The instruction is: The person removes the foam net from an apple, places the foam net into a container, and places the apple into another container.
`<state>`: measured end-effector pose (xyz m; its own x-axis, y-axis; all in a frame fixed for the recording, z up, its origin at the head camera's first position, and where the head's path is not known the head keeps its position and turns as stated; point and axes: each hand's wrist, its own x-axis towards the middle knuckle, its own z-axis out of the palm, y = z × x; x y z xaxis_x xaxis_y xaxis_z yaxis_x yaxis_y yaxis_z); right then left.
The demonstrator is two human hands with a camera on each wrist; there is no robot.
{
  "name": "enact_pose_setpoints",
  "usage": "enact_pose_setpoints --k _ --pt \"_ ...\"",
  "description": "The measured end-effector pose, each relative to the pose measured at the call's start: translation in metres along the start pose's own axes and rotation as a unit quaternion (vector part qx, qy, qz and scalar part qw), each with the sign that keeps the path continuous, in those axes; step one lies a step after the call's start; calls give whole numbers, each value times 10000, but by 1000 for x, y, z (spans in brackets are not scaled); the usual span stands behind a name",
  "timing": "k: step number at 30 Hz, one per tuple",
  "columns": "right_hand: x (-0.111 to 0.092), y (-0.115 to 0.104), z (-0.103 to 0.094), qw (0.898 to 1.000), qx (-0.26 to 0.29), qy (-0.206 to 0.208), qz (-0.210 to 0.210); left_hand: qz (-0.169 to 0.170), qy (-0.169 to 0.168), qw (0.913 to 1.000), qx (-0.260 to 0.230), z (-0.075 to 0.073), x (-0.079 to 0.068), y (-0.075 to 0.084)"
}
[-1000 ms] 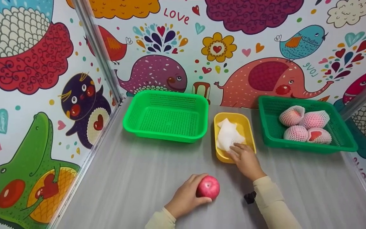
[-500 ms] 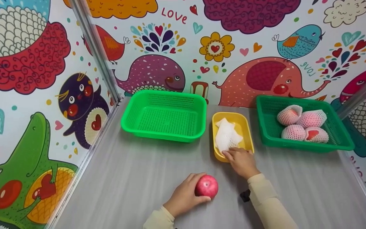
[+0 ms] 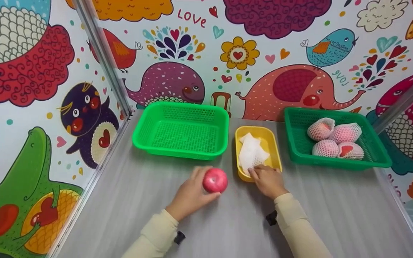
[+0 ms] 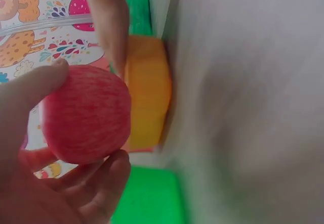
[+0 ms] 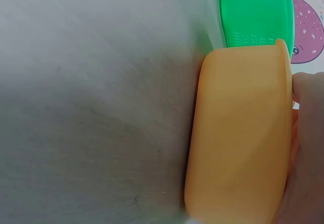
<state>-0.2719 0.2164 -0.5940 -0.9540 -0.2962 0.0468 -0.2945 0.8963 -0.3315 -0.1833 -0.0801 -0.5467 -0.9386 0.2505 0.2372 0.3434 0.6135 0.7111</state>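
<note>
My left hand [image 3: 191, 194] grips a red apple [image 3: 215, 180] from its left side, thumb and fingers round it. In the left wrist view the apple [image 4: 87, 114] shows raised off the table. At the near end of a yellow tray [image 3: 277, 156], my right hand [image 3: 269, 181] pinches the edge of a white foam fruit net [image 3: 251, 151] among the nets lying there. The tray's side [image 5: 240, 133] hides most of that hand's fingers in the right wrist view.
A bright green basket [image 3: 181, 152] stands left of the tray. On the right, a dark green basket [image 3: 339, 163] holds several apples in foam nets [image 3: 325, 148]. Patterned walls [image 3: 256, 46] enclose the grey table [image 3: 224, 229] at the back and sides.
My left hand has carried the apple up and forward to the left, toward the bright green basket. My right hand's fingers have closed on the foam net. The head view has shifted slightly.
</note>
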Motion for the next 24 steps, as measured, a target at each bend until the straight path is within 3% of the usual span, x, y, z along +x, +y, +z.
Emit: enact_pose_setpoints --k 6,12,17,24 --pt "0 -3 2 9999 100 24 30 90 566 9968 561 -57 37 -9" --pt "-1 -2 -2 9999 116 -79 67 -289 693 9911 1099 -102 74 -29" --pt "-1 -1 -4 9999 129 -85 48 -624 541 9844 1557 -127 98 -62" --pt "0 -2 -3 9997 181 -49 132 -1244 303 9619 2414 -142 112 -109"
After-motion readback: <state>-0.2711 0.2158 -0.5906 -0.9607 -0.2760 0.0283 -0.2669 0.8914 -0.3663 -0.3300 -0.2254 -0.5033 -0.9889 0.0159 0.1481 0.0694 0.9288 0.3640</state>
